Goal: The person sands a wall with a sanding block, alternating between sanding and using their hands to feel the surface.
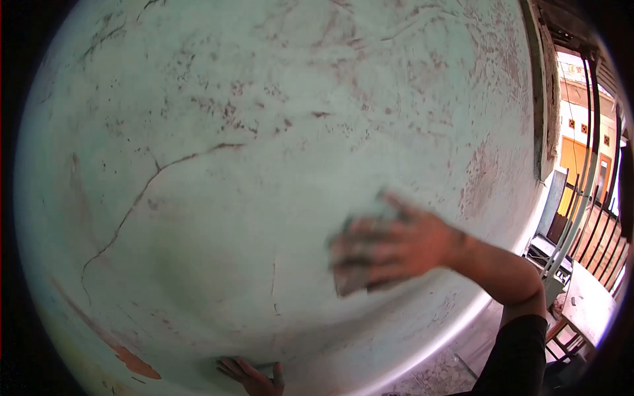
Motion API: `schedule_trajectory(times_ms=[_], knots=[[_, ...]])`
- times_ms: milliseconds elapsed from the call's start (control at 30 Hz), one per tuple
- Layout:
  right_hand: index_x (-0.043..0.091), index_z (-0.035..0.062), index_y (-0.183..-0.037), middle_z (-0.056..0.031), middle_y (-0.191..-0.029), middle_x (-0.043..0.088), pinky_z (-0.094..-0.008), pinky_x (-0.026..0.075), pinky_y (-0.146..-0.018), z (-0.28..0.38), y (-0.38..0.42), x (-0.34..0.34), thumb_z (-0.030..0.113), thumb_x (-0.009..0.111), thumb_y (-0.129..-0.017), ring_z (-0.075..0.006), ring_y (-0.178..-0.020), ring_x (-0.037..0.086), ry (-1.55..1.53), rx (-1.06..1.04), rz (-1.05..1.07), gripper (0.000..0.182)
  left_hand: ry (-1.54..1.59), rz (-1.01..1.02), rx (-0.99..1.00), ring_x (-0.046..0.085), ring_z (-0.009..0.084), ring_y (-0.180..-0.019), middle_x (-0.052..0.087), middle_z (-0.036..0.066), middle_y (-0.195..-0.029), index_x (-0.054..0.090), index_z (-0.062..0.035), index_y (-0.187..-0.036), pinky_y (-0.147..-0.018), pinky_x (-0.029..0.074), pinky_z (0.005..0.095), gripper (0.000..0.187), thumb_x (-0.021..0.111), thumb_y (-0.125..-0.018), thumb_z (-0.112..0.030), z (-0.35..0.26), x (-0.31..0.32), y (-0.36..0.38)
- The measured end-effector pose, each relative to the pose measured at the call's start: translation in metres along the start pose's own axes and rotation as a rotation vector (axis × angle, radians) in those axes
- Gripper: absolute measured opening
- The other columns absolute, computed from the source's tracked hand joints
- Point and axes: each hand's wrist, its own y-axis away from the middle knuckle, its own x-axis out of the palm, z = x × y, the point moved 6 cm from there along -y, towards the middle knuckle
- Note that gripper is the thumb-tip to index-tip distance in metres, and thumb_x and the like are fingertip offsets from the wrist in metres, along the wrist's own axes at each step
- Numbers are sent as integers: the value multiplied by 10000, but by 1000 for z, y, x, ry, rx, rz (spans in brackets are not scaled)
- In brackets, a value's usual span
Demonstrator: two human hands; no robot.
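A pale green wall (218,204) with cracks and scraped, dark-specked paint fills most of the view. Against its right-centre part is my right hand (396,247), smeared by motion, its fingers pointing left and its thumb up. Under those fingers shows the edge of a thin grey sheet (350,282), perhaps sandpaper; the blur hides its exact kind. Low in the view, my left hand (254,377) rests on the wall with fingers spread and holds nothing. A long crack (135,201) runs down the wall to the left of my right hand.
An orange-brown bare patch (137,363) marks the wall's lower left. At right stand a white-topped table (588,300) and metal bars (581,198), with a building beyond. Dusty grey floor (449,360) with debris lies along the wall's foot.
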Motion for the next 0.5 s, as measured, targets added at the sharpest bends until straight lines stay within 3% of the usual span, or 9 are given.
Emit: schedule_trajectory(times_ms=[33, 67, 133, 167, 267, 300, 333, 433, 500], knots=[[478, 196, -1291, -68, -1396, 414, -638, 209, -1064, -22, 3, -8, 515, 708, -702, -273, -1334, 335, -33, 135, 37, 708, 6, -2, 7, -13, 570, -1343, -21, 301, -1499, -17, 29, -1451, -997, 7, 735, 984, 595, -842, -442, -1, -4, -3], [438, 192, -1337, -125, -1424, 370, -640, 216, -1057, -54, 11, -24, 520, 702, -713, -320, -1344, 315, 112, 328, 18, 753, -10, 39, -15, -13, 571, -1342, -20, 299, -1500, -23, 31, -1450, -1000, 8, 732, 993, 602, -839, -440, -1, -6, -4], [393, 180, -1379, -201, -1451, 297, -648, 218, -1048, -81, 12, -51, 512, 698, -725, -384, -1345, 288, 29, 626, -437, 794, -20, 94, -38, -14, 572, -1342, -18, 298, -1500, -29, 33, -1449, -1004, 10, 728, 1002, 609, -836, -437, -4, -7, -2], [374, 205, -1398, -260, -1455, 244, -603, 232, -1070, -65, 4, -34, 499, 700, -731, -431, -1344, 258, 182, 545, -150, 798, -4, 100, -33, -11, 573, -1341, -15, 296, -1501, -19, 34, -1451, -1011, 14, 719, 995, 611, -839, -432, -4, -6, -3], [385, 298, -1384, -96, -1472, 314, -606, 208, -1084, 20, -11, 6, 539, 668, -739, -312, -1371, 270, 13, -34, -12, 744, 26, 89, -40, -5, 565, -1345, -10, 297, -1500, 1, 36, -1455, -1026, 22, 702, 982, 613, -843, -428, -8, -16, -7], [382, 302, -1389, -27, -1460, 356, -619, 190, -1084, 26, -8, 13, 576, 665, -720, -276, -1362, 299, -53, -48, 19, 776, 44, 71, -37, -1, 555, -1351, -8, 300, -1498, 11, 36, -1456, -1033, 27, 694, 976, 614, -845, -428, -8, -19, -10], [382, 302, -1389, -27, -1460, 356, -619, 190, -1084, 16, -8, 8, 576, 665, -720, -276, -1362, 299, -52, -46, 15, 776, 39, 70, -36, -1, 555, -1351, -8, 300, -1498, 11, 36, -1456, -1033, 27, 694, 976, 614, -845, -428, -6, -21, -11], [339, 298, -1427, -86, -1473, 330, -620, 186, -1080, -60, -5, -29, 649, 651, -683, -339, -1361, 285, 96, 461, -47, 880, 34, 54, 49, 1, 529, -1364, -9, 302, -1495, 33, 32, -1460, -1047, 37, 674, 961, 615, -850, -429, -10, -26, -10], [319, 351, -1427, -111, -1492, 285, -646, 170, -1070, -58, -9, -31, 677, 630, -687, -358, -1369, 266, 48, 503, -218, 867, 67, 51, 9, 7, 511, -1373, -11, 297, -1498, 35, 22, -1464, -1053, 45, 666, 963, 626, -847, -422, -12, -30, -13]])
